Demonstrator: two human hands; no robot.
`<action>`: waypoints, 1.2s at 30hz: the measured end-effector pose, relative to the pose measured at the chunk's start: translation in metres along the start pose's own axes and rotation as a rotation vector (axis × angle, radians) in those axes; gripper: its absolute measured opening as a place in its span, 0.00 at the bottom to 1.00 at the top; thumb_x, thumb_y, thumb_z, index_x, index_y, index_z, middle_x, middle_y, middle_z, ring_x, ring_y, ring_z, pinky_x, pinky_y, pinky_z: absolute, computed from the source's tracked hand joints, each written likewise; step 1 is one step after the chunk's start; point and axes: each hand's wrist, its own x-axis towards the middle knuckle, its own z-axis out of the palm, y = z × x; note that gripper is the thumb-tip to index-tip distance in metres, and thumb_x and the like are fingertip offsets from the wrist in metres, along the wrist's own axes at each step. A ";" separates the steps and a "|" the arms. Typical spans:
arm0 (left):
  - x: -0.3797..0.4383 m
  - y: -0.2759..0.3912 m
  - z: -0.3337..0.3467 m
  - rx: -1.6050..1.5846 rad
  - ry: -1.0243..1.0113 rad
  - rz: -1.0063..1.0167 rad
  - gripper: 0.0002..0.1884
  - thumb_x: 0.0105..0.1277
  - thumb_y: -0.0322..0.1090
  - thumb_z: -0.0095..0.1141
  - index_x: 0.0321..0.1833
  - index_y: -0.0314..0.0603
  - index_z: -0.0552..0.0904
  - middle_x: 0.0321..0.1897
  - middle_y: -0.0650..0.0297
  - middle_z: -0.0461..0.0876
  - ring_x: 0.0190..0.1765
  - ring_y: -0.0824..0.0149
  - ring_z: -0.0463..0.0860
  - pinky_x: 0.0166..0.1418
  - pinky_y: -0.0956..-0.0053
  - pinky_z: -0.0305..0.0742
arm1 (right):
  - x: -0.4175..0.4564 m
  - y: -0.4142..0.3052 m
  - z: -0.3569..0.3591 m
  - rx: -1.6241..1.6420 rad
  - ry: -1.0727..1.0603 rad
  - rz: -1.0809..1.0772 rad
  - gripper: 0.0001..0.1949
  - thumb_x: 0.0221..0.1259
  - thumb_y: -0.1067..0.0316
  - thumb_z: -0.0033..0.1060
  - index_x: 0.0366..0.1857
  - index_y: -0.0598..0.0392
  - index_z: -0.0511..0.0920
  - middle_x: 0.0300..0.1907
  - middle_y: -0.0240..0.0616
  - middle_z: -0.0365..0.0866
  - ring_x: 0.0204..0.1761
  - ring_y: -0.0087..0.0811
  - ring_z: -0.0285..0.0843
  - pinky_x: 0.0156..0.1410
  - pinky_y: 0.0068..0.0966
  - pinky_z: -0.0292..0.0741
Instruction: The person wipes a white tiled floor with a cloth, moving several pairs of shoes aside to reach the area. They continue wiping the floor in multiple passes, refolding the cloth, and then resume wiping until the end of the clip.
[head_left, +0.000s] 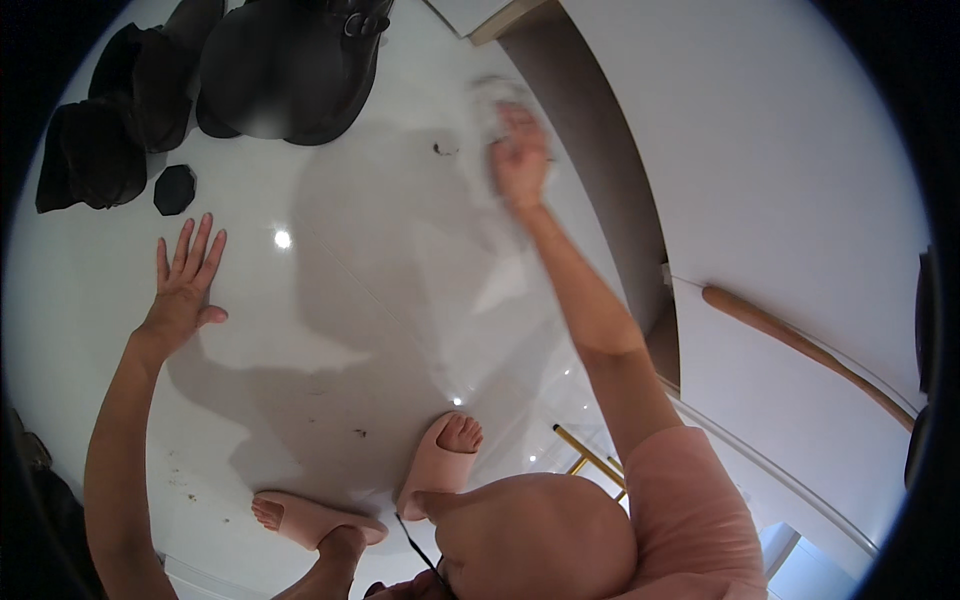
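Observation:
My left hand (184, 289) rests palm down on the glossy white floor (352, 277), fingers spread, holding nothing. Just beyond its fingertips lies a small black octagonal object (175, 190). Farther right, my right hand (521, 154) is blurred by motion close to the floor, its fingers around a pale, crumpled wipe or cloth (491, 94) whose outline is smeared. Dark bits of dirt (444, 149) show to the left of that hand. More specks (361, 433) are scattered nearer my feet.
Black boots (292, 82) and other dark footwear (105, 154) stand at the upper left. White cabinetry (757, 150) borders the right, above a recessed base (592, 120). A long wooden handle (810, 352) lies against it. Gold metal legs (589, 455) stand near my pink slides (442, 465).

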 end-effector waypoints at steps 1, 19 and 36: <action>0.000 0.000 0.003 -0.002 0.034 0.021 0.57 0.44 0.37 0.68 0.75 0.53 0.42 0.76 0.65 0.32 0.77 0.59 0.33 0.76 0.49 0.32 | -0.013 -0.048 0.009 -0.046 -0.018 -0.056 0.28 0.43 0.77 0.50 0.55 0.46 0.76 0.52 0.44 0.75 0.57 0.46 0.69 0.63 0.38 0.66; -0.062 0.036 -0.029 -0.590 0.181 0.250 0.27 0.64 0.28 0.54 0.67 0.47 0.67 0.69 0.62 0.61 0.69 0.61 0.63 0.71 0.62 0.58 | -0.114 -0.232 -0.119 1.544 -0.746 1.239 0.23 0.57 0.71 0.41 0.60 0.52 0.68 0.47 0.39 0.78 0.47 0.30 0.77 0.54 0.25 0.73; -0.079 0.117 0.000 -1.809 0.241 0.102 0.07 0.71 0.41 0.47 0.43 0.49 0.69 0.38 0.72 0.70 0.44 0.78 0.69 0.54 0.77 0.67 | -0.109 -0.246 -0.109 1.753 -0.660 1.404 0.24 0.70 0.51 0.40 0.59 0.59 0.68 0.56 0.43 0.74 0.55 0.37 0.74 0.61 0.34 0.71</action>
